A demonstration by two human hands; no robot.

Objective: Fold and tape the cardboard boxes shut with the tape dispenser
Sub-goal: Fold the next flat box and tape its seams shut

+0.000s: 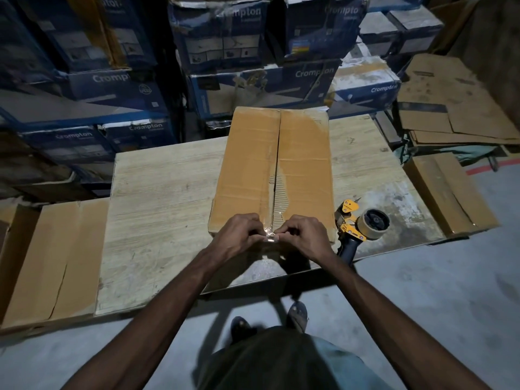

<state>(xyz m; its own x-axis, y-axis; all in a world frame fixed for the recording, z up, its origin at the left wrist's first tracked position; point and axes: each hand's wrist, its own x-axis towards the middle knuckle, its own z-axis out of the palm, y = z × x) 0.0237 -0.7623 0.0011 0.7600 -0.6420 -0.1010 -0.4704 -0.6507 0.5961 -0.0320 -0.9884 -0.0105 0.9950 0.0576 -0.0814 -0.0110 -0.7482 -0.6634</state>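
A brown cardboard box (253,164) lies on the wooden table (157,198), its two top flaps closed along a centre seam. Torn paper shows ribbed board near the seam's front end. Clear tape (269,237) crosses the box's near edge at the seam. My left hand (239,235) and my right hand (304,235) pinch this tape end from either side, fingers curled. The yellow and black tape dispenser (357,223) lies on the table just right of the box, untouched, its roll facing up.
A flattened brown box (56,257) lies off the table's left edge and another box (447,192) sits at the right. Flat cardboard sheets (450,108) are stacked at the back right. Blue printed cartons (253,52) are piled behind the table. My feet stand on grey floor.
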